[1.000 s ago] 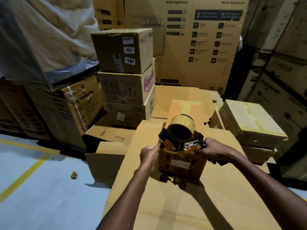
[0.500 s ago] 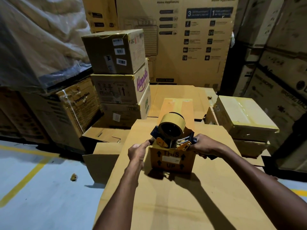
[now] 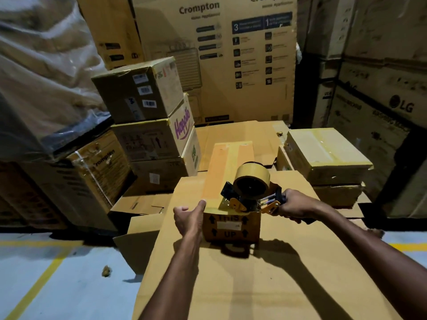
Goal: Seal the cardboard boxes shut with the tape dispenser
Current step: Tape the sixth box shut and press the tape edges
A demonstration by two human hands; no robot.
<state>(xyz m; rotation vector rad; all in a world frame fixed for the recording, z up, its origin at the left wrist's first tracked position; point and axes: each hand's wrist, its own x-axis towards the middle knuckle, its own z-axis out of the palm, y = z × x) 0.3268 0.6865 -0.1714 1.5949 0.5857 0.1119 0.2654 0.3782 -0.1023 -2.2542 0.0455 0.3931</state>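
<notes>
**Item: cardboard box** (image 3: 231,227), long and narrow, printed "THIS UP" with arrows on the end facing you. It lies on a flattened cardboard sheet (image 3: 254,285) directly in front of you. A paler strip of tape (image 3: 227,162) runs lengthwise along its top.

**Item: tape dispenser** (image 3: 249,199), black and yellow frame carrying a tan tape roll (image 3: 253,181). Its head rests on the box top at the near end, toward the right edge. The handle sticks out past the box's right side.

**Your right hand** (image 3: 297,206): just right of the box and clenched round the dispenser handle.

**Your left hand** (image 3: 188,218): at the box's near-left corner. The thumb is straight with its tip pressing on the top edge. The other fingers are loosely curled to the left of the box, closed round nothing that shows.

**Surroundings, placed from the box:**
- Left and beyond: a stack of three cartons (image 3: 150,125), the middle one lettered in purple.
- Far left: a plastic-wrapped load (image 3: 41,65) above a strapped Crompton carton (image 3: 101,172).
- Straight beyond: a tall Crompton carton (image 3: 231,65), standing upright.
- Right: a tape-covered box (image 3: 323,155) sitting on another flat box.
- Far right: LG cartons (image 3: 381,112).
- Near left, on the grey floor: a yellow painted line (image 3: 39,282) and a small scrap (image 3: 106,271).
</notes>
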